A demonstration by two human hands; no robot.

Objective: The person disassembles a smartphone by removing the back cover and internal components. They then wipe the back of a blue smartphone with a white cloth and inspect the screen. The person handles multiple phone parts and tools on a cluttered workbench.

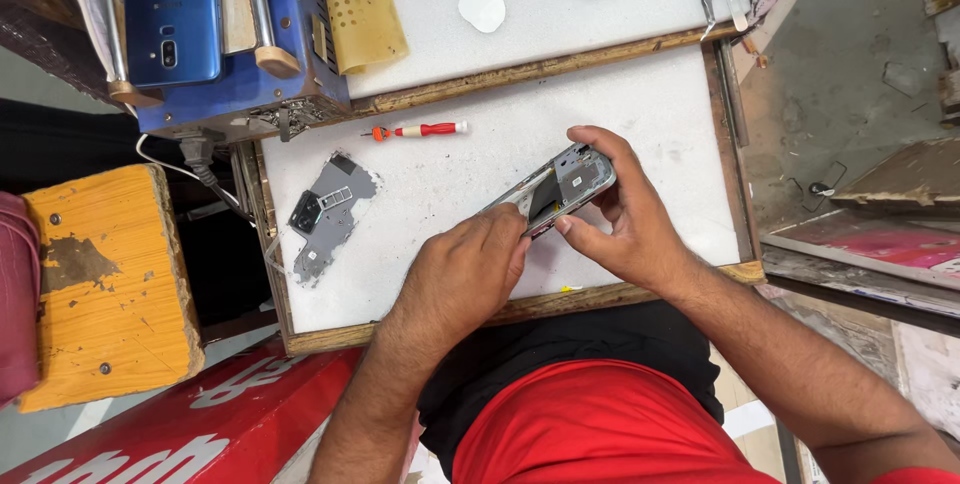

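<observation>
Bright, even daylight, soft shadows under the hands (545, 244), sharp focus, slight edge distortion.

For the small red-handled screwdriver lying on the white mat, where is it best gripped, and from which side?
Grip the screwdriver at its red handle, pinching from above across its width. It lies flat and alone on the white mat, handle toward the right, so the thicker handle offers more hold than the thin orange-tipped end.

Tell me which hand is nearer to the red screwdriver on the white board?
Left. The left hand lies below and slightly right of the red screwdriver; the right hand is farther right, gripping the opened phone.
</observation>
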